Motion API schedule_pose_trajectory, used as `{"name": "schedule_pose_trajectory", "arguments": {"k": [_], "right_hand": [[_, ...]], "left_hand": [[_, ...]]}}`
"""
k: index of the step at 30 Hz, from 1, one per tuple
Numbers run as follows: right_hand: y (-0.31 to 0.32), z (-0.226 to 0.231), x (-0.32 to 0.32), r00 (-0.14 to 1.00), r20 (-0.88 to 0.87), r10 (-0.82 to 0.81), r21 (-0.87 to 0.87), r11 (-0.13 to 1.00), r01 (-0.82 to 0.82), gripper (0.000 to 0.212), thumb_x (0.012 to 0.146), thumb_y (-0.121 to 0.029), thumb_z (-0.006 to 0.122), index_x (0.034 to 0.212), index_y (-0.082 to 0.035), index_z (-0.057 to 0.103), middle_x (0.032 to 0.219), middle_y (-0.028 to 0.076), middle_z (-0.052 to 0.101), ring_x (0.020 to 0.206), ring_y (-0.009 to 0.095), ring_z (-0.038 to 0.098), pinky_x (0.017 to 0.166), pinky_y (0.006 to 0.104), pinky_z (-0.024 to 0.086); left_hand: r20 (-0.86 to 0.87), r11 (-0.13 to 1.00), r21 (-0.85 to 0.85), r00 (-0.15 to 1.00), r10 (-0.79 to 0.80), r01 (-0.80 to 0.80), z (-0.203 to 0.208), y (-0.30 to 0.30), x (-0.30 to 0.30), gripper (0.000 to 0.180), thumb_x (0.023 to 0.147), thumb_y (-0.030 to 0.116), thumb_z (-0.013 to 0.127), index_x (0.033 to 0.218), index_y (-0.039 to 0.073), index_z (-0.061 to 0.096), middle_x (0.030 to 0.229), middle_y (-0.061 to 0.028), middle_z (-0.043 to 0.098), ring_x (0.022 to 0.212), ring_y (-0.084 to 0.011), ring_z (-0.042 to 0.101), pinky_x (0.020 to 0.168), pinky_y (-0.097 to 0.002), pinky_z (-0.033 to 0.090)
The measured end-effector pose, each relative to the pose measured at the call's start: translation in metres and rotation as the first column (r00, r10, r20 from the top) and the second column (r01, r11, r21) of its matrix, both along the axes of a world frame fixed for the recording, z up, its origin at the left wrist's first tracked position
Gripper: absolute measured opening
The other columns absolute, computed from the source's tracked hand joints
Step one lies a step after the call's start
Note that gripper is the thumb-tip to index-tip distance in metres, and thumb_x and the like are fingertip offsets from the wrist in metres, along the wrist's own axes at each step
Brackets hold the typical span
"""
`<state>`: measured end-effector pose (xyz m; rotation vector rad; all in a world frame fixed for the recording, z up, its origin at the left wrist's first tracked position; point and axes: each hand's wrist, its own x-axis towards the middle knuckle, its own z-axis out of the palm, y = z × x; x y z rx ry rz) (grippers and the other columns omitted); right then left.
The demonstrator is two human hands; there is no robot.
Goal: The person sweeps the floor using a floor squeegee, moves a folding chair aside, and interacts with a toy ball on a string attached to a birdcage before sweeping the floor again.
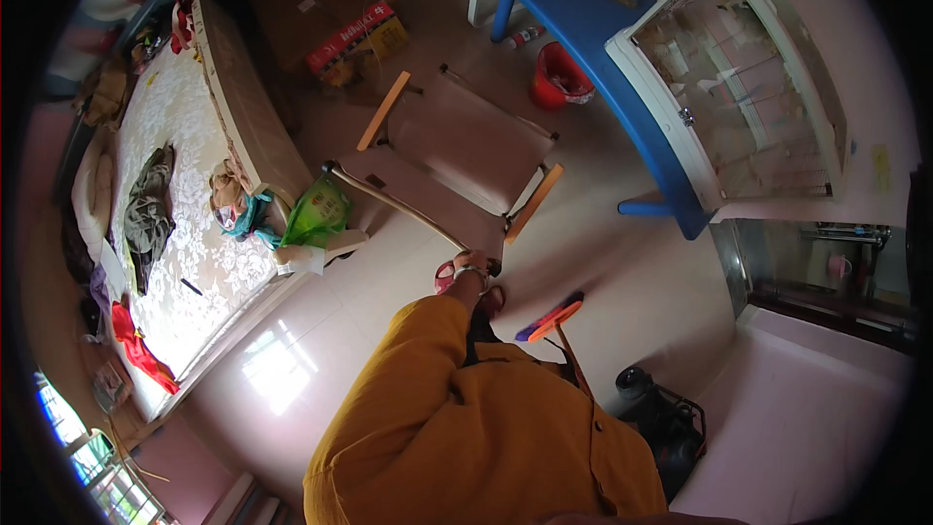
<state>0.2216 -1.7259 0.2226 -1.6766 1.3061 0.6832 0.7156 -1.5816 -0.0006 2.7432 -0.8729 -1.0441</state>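
From here, the left hand point(471, 261) grips the backrest's near end on the folding chair point(457, 136); right hand, I can't tell. Floor point(646, 267) stretches to the chair's right; the bed point(192, 117) corner sits near its left.

1. Mustard-yellow, long-sleeved, button-front shirt point(525, 428), plain and creased.
2. Small dark button point(599, 425) along the shirt's front edge.
3. Pale, thin bangle point(472, 270) at the left hand point(473, 260).
4. Red footwear point(494, 302) with whitish patches.
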Motion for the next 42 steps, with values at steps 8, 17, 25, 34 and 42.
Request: {"name": "schedule_pose_trajectory", "arguments": {"k": [8, 17, 25, 34, 42], "right_hand": [[-0.004, -0.002, 0.005, 1.0, -0.016, 0.02, -0.01, 1.0, -0.02, 0.046, 0.08, -0.024, 0.064, 0.119, -0.005, 0.049, 0.092, 0.011, 0.064, 0.087, 0.018, 0.063, 0.076, 0.0287, 0.049], [-0.01, -0.013, 0.012, 0.999, -0.003, 0.033, -0.034, 0.999, -0.033, 0.047, 0.08, -0.024, 0.064, 0.121, -0.005, 0.048, 0.092, 0.011, 0.064, 0.087, 0.018, 0.063, 0.076, 0.029, 0.049], [-0.018, -0.011, 0.023, 0.998, -0.006, 0.063, -0.039, 0.997, -0.063, 0.048, 0.08, -0.024, 0.064, 0.121, -0.006, 0.048, 0.092, 0.012, 0.064, 0.087, 0.018, 0.063, 0.075, 0.0292, 0.049], [-0.007, -0.002, 0.033, 0.997, -0.047, 0.063, -0.037, 0.997, -0.064, 0.05, 0.079, -0.023, 0.064, 0.123, -0.006, 0.047, 0.092, 0.012, 0.064, 0.087, 0.018, 0.063, 0.075, 0.0295, 0.049], [0.015, 0.0, 0.021, 0.997, -0.067, 0.024, -0.061, 0.998, -0.028, 0.051, 0.079, -0.023, 0.065, 0.123, -0.007, 0.046, 0.093, 0.013, 0.064, 0.087, 0.019, 0.063, 0.075, 0.0297, 0.049]], "left_hand": [[-0.226, 0.948, 0.012, 0.923, 0.311, -0.317, -0.074, 0.014, -0.002, 0.014, 0.07, 0.019, 0.071, 0.082, 0.015, 0.066, 0.081, -0.002, 0.066, 0.077, -0.0139, 0.063, 0.067, -0.028, 0.048], [-0.158, 0.974, 0.089, 0.963, 0.218, -0.206, 0.002, 0.057, 0.029, 0.018, 0.071, 0.028, 0.069, 0.087, 0.02, 0.068, 0.091, 0.0, 0.068, 0.088, -0.0162, 0.064, 0.072, -0.0344, 0.048], [-0.279, 0.974, 0.189, 0.944, 0.175, -0.124, 0.009, 0.078, 0.028, 0.021, 0.073, 0.032, 0.068, 0.092, 0.022, 0.068, 0.099, -0.0007, 0.066, 0.097, -0.0189, 0.061, 0.078, -0.033, 0.048], [-0.428, 0.632, -0.021, 0.578, 0.695, -0.774, -0.107, 0.116, 0.032, 0.021, 0.076, 0.025, 0.062, 0.09, 0.01, 0.067, 0.095, -0.0067, 0.067, 0.089, -0.0205, 0.064, 0.071, -0.0329, 0.05], [-0.652, -0.271, -0.048, -0.175, 0.737, -0.961, -0.062, 0.096, 0.085, 0.014, 0.08, 0.016, 0.048, 0.069, 0.009, 0.052, 0.053, -0.0058, 0.046, 0.041, -0.0212, 0.043, 0.039, -0.0356, 0.035]]}}
